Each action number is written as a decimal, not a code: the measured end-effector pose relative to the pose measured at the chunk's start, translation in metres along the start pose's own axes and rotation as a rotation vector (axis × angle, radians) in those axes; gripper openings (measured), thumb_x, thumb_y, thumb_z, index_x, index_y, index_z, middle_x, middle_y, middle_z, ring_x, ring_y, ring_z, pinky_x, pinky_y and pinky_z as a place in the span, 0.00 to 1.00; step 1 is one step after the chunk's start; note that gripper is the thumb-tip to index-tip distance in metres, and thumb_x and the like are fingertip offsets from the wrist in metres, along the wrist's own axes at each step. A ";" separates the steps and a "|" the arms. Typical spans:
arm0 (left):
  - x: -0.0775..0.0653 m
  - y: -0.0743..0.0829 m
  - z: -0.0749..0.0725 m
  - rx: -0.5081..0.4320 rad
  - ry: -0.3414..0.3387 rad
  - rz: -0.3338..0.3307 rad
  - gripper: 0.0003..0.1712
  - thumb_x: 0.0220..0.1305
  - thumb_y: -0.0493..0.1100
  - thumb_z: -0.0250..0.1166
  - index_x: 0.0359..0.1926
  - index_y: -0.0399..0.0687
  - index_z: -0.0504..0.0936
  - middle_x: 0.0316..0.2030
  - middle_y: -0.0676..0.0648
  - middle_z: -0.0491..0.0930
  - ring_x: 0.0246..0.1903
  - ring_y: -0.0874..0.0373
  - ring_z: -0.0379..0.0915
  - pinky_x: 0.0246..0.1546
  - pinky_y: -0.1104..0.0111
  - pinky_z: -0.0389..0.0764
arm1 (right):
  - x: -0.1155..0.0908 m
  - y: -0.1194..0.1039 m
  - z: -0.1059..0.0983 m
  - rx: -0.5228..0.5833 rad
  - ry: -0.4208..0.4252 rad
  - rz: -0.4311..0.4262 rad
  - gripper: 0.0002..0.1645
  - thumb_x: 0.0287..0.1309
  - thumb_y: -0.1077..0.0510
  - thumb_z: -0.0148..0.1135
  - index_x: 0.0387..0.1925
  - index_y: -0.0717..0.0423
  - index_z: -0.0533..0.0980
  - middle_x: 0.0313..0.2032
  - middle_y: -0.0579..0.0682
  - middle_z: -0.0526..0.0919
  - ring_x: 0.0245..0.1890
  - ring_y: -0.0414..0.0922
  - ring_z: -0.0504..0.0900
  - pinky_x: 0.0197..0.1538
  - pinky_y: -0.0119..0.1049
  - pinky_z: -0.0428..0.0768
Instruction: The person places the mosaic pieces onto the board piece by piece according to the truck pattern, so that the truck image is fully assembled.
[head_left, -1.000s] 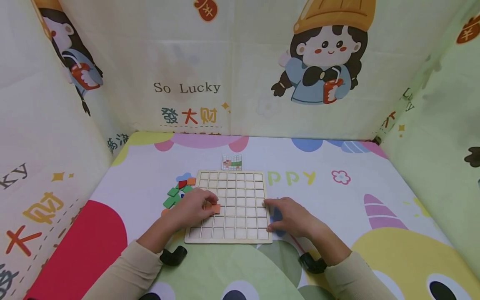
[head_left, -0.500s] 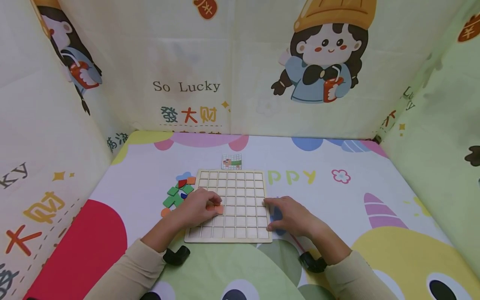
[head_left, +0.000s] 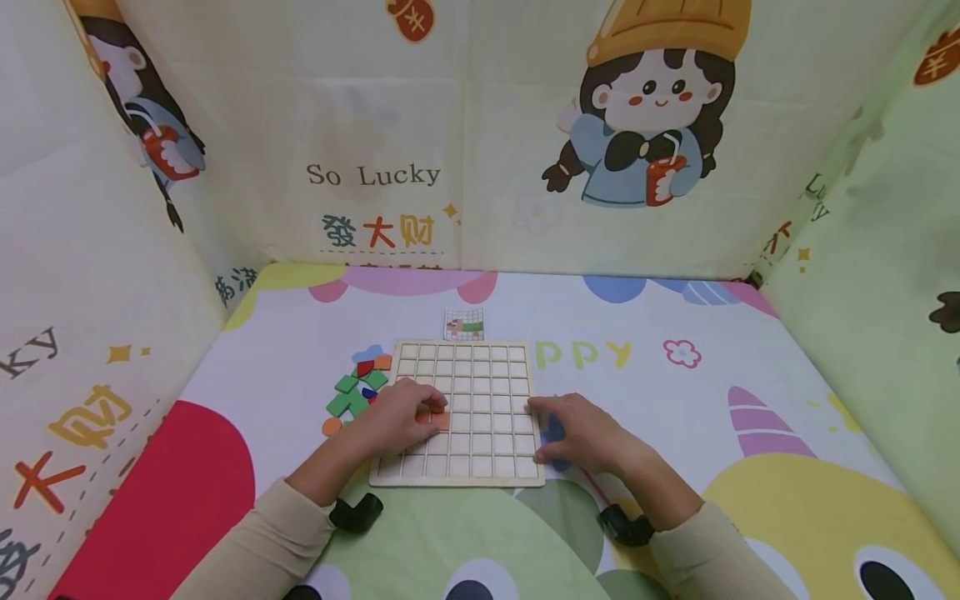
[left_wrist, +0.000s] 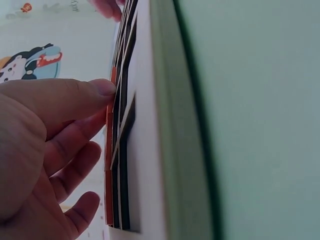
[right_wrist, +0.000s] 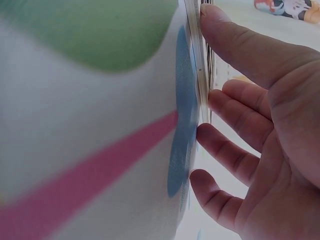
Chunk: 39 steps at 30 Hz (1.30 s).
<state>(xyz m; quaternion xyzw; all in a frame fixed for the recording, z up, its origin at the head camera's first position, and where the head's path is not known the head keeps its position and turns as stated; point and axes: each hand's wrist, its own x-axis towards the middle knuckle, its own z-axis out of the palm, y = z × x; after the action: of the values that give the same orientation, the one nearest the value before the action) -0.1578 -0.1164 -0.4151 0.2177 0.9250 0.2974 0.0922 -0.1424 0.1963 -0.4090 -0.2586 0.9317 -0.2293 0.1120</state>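
Observation:
In the head view my left hand (head_left: 401, 414) is over the left part of a wooden grid board (head_left: 491, 482). Its thumb and index finger pinch an orange square tile (head_left: 442, 422) low at the cells. The left wrist view shows this orange tile (left_wrist: 114, 75) under the thumb tip, with more orange tiles (left_wrist: 108, 192) lined up along the board beside it. The other fingers hang loosely curled. At the board's right edge rests my right hand (head_left: 581, 433). Seen from the right wrist, its thumb and fingertips touch the board's side (right_wrist: 199, 70), fingers relaxed.
Left of the board lie loose green tiles (head_left: 339, 405), a red piece (head_left: 364, 368), an orange square (head_left: 382, 362) and an orange round piece (head_left: 332, 426). A small pattern card (head_left: 465, 325) sits behind the board. Printed cloth covers the table and walls.
My left hand has slid a little to the right over the board with the orange tile, mostly in the first half second. The right hand and the board have stayed put.

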 end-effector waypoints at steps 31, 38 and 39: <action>-0.032 -0.048 -0.047 0.044 0.082 -0.213 0.21 0.61 0.42 0.71 0.55 0.43 0.82 0.50 0.43 0.78 0.55 0.42 0.68 0.50 0.51 0.80 | -0.001 -0.001 0.001 0.012 0.001 0.011 0.44 0.48 0.49 0.79 0.66 0.59 0.72 0.59 0.58 0.78 0.59 0.58 0.74 0.61 0.54 0.71; -0.039 -0.053 -0.047 0.040 0.080 -0.256 0.23 0.60 0.42 0.72 0.56 0.43 0.82 0.52 0.41 0.76 0.55 0.42 0.67 0.50 0.51 0.80 | -0.001 -0.001 0.001 0.009 0.004 0.011 0.44 0.49 0.49 0.79 0.66 0.59 0.72 0.59 0.58 0.78 0.59 0.58 0.73 0.61 0.54 0.71; -0.040 -0.054 -0.047 0.038 0.081 -0.257 0.23 0.60 0.42 0.73 0.56 0.43 0.82 0.52 0.41 0.76 0.54 0.42 0.67 0.50 0.51 0.80 | -0.001 -0.001 0.001 0.008 0.005 0.010 0.44 0.49 0.50 0.79 0.66 0.60 0.72 0.59 0.58 0.78 0.59 0.58 0.73 0.61 0.54 0.71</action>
<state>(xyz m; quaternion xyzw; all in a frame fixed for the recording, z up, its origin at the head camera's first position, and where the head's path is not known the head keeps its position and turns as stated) -0.1555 -0.1977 -0.4075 0.0868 0.9537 0.2741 0.0881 -0.1407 0.1960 -0.4090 -0.2528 0.9324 -0.2328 0.1121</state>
